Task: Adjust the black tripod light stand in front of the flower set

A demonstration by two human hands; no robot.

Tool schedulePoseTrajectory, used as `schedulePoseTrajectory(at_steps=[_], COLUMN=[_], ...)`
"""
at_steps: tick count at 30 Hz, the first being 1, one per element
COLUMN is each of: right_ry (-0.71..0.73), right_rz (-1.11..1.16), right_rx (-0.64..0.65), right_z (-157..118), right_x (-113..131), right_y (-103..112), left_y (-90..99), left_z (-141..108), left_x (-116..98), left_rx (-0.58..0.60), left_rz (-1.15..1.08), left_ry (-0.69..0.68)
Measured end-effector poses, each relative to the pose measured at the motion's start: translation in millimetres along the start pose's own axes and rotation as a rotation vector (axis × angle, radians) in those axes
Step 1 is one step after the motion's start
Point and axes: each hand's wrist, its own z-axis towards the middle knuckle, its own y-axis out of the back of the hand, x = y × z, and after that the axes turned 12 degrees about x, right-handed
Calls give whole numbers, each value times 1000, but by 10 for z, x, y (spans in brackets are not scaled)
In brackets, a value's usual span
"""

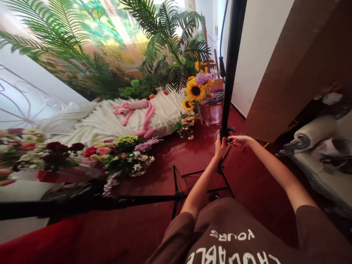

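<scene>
A tall black light stand (230, 66) rises in front of me, its legs spread on the floor. My left hand (220, 146) is wrapped round its pole, just below a collar with knobs. On the right side of the pole, my right hand (239, 140) has its fingers closed at a small black locking knob (228, 139). A black cable with an inline plug (221, 66) hangs beside the upper pole. The top of the stand lies outside the view.
Another black stand (154, 200) crosses the lower left. A pink plush toy (137, 110) lies on white draped cloth (90, 121). Artificial flowers (118, 156), sunflowers (195, 91) and palm fronds (170, 47) surround it. A pale sofa (316, 157) is at right, on the red floor (261, 176).
</scene>
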Motion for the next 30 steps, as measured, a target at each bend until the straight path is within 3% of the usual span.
schedulePoseTrajectory(at_steps=[3, 7, 13, 17, 19, 22, 25, 27, 30], right_ry=[-30, 190, 577, 657, 658, 669, 701, 690, 582], right_rz=[143, 134, -413, -860, -965, -826, -579, -550, -584], right_rx=[48, -11, -310, -573, -691, -837, -766, -690, -757], right_z=[-13, -18, 17, 35, 24, -17, -29, 12, 126], right_x=[-17, -195, -413, -413, -416, -402, -309, -198, -11], right_y=[43, 30, 20, -48, -105, -208, -366, -511, -743], left_y=[-7, -26, -44, -32, -26, -22, -12, 2, 33], left_z=[13, 24, 22, 15, 13, 13, 6, -23, -120], left_x=[0, 25, 21, -1, -13, -38, -52, -32, 54], left_rx=[-20, -38, -27, -25, -29, -12, 3, 7, -3], left_rz=[21, 35, 18, 54, 63, 53, 62, 86, 131], left_ry=[-3, 5, -11, -2, 3, 32, 51, 18, -49])
